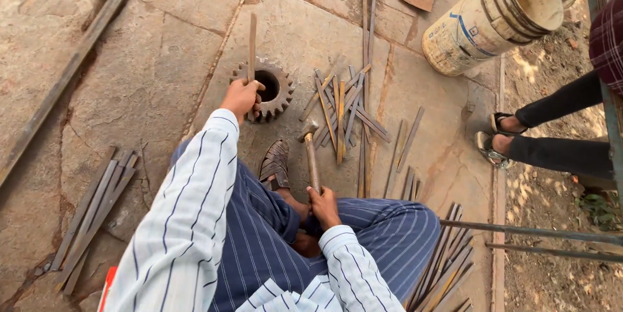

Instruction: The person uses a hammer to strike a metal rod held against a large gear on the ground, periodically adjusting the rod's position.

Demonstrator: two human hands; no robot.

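Left hand grips a flat rusty metal strip upright on the rusty toothed steel gear, anvil-style. Right hand is closed round a wooden-handled hammer, head resting low.

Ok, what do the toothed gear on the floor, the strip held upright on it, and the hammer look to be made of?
Round brown toothed gear: probably steel or iron, dull rusty surface. Thin flat upright strip in the left hand: likely steel, brownish and matte like the loose strips nearby. Hammer in the right hand: seemingly a pale wooden handle with a dark metal head.
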